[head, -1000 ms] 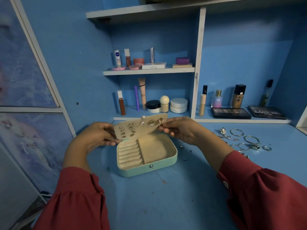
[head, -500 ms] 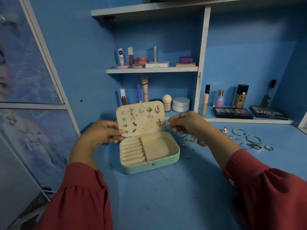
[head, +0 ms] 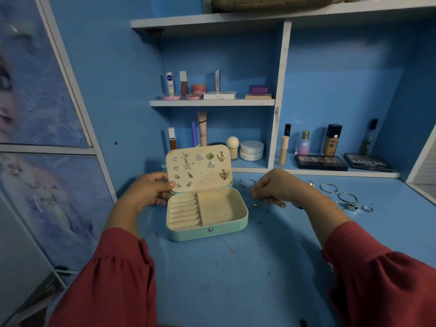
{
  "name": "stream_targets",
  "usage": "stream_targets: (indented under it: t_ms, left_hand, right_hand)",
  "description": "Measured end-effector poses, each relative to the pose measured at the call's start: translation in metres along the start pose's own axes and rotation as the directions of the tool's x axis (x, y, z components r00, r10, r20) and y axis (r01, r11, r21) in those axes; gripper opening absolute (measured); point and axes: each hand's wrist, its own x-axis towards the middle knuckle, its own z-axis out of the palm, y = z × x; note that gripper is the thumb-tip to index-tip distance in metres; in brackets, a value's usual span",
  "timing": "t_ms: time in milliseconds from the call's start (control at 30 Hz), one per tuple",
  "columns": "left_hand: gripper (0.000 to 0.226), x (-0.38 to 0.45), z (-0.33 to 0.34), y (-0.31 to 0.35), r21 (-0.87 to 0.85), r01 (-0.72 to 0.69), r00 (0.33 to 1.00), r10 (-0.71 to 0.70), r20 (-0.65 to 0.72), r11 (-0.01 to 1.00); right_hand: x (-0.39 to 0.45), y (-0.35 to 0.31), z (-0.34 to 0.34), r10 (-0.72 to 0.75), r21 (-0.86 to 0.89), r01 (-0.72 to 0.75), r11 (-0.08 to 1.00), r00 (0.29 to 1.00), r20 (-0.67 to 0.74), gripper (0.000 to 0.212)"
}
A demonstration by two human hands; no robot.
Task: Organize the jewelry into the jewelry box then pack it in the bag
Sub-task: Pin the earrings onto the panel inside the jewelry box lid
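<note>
While your left hand (head: pixel 151 192) props the lid (head: pixel 199 169) of the jewelry box (head: pixel 207 214) upright, thumb pressed on its inner face and fingers curled behind it, you are partway through the sorting. Fourteen earrings (head: pixel 187 161) sit pinned to the lid panel, as far as I can count. Both lower sections, the ring rolls and the open tray, look unfilled. Your right hand (head: pixel 271 187) hovers over loose pieces on the table (head: pixel 236 279), fingers curled downward; whether it pinches anything I cannot tell. About four bangles (head: pixel 329 187) and a few small rings (head: pixel 366 208) lie right of the box, still to go in. No bag shows itself clearly, so packing is not yet begun.
</note>
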Motion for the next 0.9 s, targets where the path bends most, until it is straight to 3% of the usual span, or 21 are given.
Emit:
stream_targets:
  t_ms: [400,500,600,900]
  left_hand:
    - [0.014,0.0,-0.001,-0.009,-0.063,-0.011,1.0,0.013,0.026,0.998]
    - [0.014,0.001,-0.001,-0.009,-0.078,-0.012,0.999,0.015,0.045,0.997]
    - [0.014,0.002,-0.001,-0.01,-0.081,-0.013,0.999,0.017,0.049,0.997]
    - [0.015,0.005,-0.003,-0.012,-0.078,-0.011,0.998,0.015,0.053,0.997]
  right_hand:
    - [0.003,0.001,0.009,-0.019,-0.205,0.018,0.979,1.0,-0.005,0.021]
    - [-0.001,0.002,0.005,-0.075,-0.21,0.098,0.973,0.991,0.114,0.009]
    - [-0.002,0.001,0.003,-0.115,-0.273,0.178,0.946,0.966,0.232,0.018]
    - [-0.002,0.001,0.003,-0.096,-0.276,0.152,0.949,0.973,0.208,0.01]
